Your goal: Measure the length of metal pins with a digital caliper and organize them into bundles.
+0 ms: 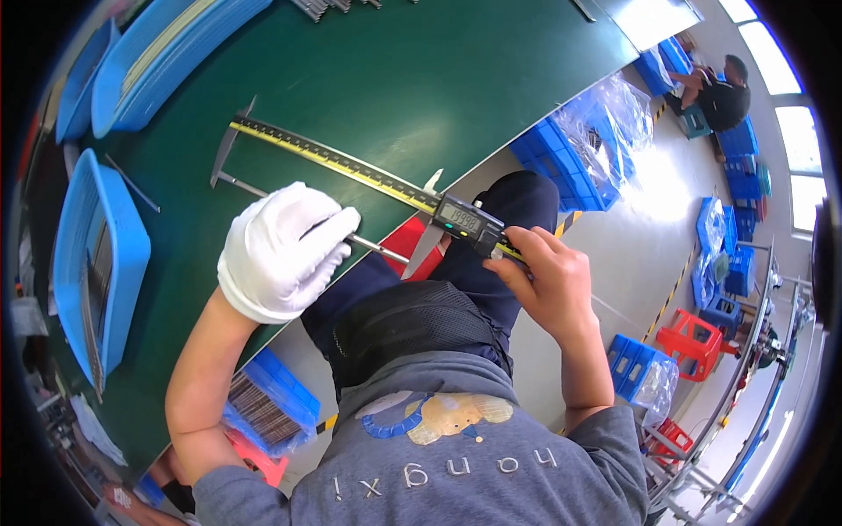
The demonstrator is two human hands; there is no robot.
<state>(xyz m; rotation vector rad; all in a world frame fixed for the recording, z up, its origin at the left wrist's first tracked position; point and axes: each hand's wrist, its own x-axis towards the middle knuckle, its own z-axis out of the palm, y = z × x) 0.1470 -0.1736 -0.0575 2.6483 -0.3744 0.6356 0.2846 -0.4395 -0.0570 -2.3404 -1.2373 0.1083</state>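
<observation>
Light-blue tray [132, 250]: at the far left of the green desk [456, 70], holding a batch of thin metal pieces [99, 272].
Loose rod [133, 183]: lies on the desk just beside that tray, apart from both hands.
Upper trays [158, 83]: light blue, side by side at the desk's upper left corner.
Left hand [285, 250]: in a white glove, fingers curled round the middle of the metal rod, a full grip that hides part of it.
Metal rod [377, 248]: between the caliper's two long jaws, slanting alongside the beam; one end meets or nearly meets the far jaw, the other lies at the sliding jaw. Whether both ends truly touch, I cannot tell.
Digital caliper [333, 162]: spread wide across the rod, its display [467, 217] lit. The step in hand looks to be measuring the rod's length.
Right hand [557, 276]: bare, thumb and fingers pinching the caliper at its slider end. The next move seems to call for light, even thumb pressure, with the rod kept parallel to the beam while the display is read; a tilted rod could spoil the reading.
</observation>
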